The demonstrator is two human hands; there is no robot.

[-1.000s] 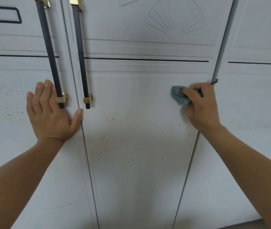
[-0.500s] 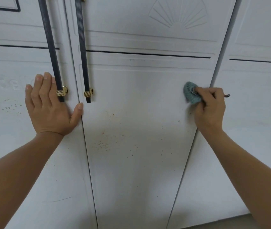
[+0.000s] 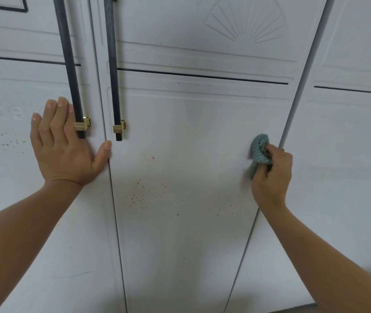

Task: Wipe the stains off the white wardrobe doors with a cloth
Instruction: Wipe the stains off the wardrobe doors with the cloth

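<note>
The person stands close to the white wardrobe, both bare arms reaching out to it. The left hand (image 3: 64, 145) lies flat against the left door (image 3: 10, 199), fingers straight, together and pointing up, the thumb spread out to the seam where that door meets the middle door (image 3: 191, 132). It holds nothing. Its forefinger lies just beside the lower end of the left handle (image 3: 69, 64), a long dark ribbed bar with a gold fitting (image 3: 81, 125) near its foot. A matching handle (image 3: 112, 64) hangs on the middle door just across the seam. The right hand (image 3: 270, 177) has its fingers curled round a bunched blue-green cloth (image 3: 259, 150), gripping it and holding it against the middle door near that door's right edge, at about the height of the handles' lower ends. The cloth sticks out above and to the left of the knuckles. Brownish specks (image 3: 139, 195) are scattered over the middle door's lower panel, thickest below the handle and thinning toward the right, well apart from the cloth. A fainter patch of specks (image 3: 10, 143) marks the left door just left of the flat hand. Higher on the middle door a thin black line (image 3: 202, 76) runs across, with a raised fan pattern (image 3: 245, 26) above it. A third door (image 3: 349, 154) stands beyond the right hand.
</note>
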